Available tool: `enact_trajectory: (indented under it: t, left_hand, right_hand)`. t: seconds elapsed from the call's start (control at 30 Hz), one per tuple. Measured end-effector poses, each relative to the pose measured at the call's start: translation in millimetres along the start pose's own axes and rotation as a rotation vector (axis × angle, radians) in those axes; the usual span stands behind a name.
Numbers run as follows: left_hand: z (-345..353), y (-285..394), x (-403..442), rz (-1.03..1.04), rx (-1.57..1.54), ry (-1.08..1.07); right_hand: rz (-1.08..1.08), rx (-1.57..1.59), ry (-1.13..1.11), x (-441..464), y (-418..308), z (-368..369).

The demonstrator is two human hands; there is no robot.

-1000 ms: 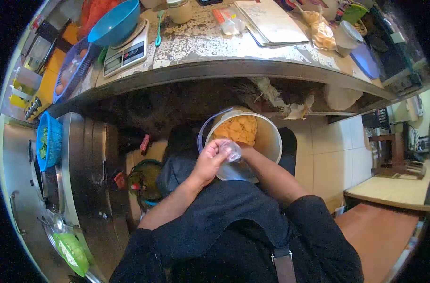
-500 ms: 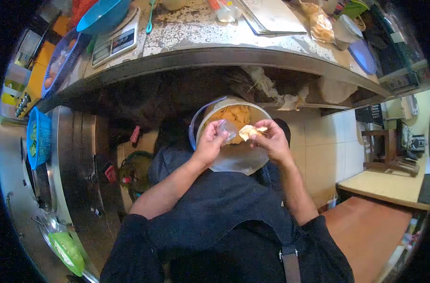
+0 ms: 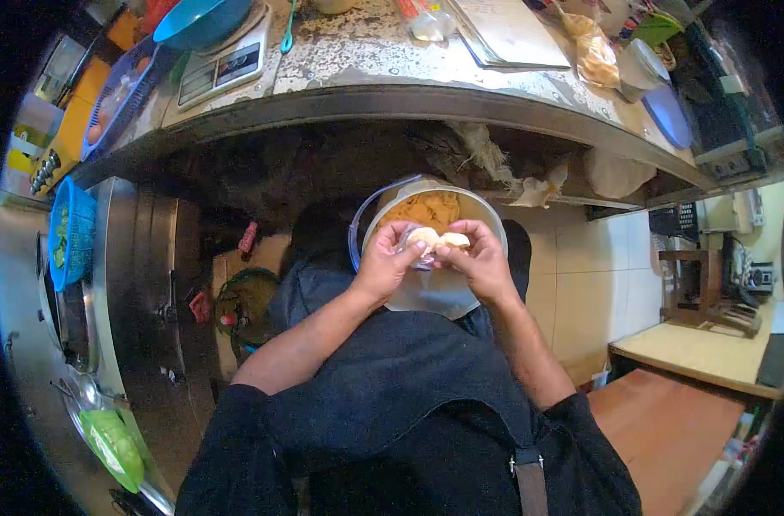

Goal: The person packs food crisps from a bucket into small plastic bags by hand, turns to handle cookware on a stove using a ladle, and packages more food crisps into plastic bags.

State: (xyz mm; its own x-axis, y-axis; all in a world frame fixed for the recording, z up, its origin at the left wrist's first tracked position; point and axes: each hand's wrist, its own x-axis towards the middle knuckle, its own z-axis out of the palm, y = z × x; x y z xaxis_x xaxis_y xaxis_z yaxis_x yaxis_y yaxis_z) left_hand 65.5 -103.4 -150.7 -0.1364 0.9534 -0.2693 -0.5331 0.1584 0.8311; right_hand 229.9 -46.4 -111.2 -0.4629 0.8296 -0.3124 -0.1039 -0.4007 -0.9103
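Note:
My left hand (image 3: 381, 265) is closed on a small clear plastic bag (image 3: 425, 261), partly hidden by the fingers. My right hand (image 3: 485, 268) pinches pale, cream-coloured pieces of food (image 3: 453, 240) whose exact kind I cannot make out. The two hands meet, and one pale piece lies at the bag's mouth. Below them a translucent plastic bucket (image 3: 431, 301) stands between the knees. Orange-yellow food (image 3: 422, 206) fills its far part, while the near inside wall shows bare.
A worn worktop (image 3: 349, 64) runs ahead, bearing a kitchen scale (image 3: 224, 73), a blue bowl (image 3: 201, 24), a notebook (image 3: 517, 39) and a plastic bag of food (image 3: 594, 56). A blue basket (image 3: 72, 234) is at left. A reddish-brown bench top (image 3: 667, 430) lies at right.
My right hand has moved left with the pale pieces, up against the bag in my left hand. The hands were apart before; a piece is now at the bag's opening.

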Motion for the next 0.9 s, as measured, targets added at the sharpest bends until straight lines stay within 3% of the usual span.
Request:
enact_trajectory:
  t: [0.07, 0.37, 0.57, 0.7, 0.9]
  left_hand:
    - [5.5, 5.4, -2.0, 0.034, -0.052, -0.002]
    - [6.3, 16.7, -4.8, -0.078, 0.254, 0.037]
    - [0.0, -0.2, 0.3, 0.008, 0.156, 0.046]
    - [4.2, 7.0, -3.8, -0.144, 0.09, -0.008]
    - [7.8, 18.0, -12.5, -0.275, -0.091, -0.035]
  right_hand:
    - [0.03, 0.046, 0.007, -2.3, -2.4, -3.0]
    - [0.102, 0.022, -0.038, -8.5, -23.2, -0.7]
    - [0.103, -0.09, -0.028, -8.8, -25.7, -4.9]
    - [0.062, -0.174, -0.08, -7.2, -19.1, -8.7]
    - [-0.009, -0.248, 0.06, -8.0, -9.6, 4.7]
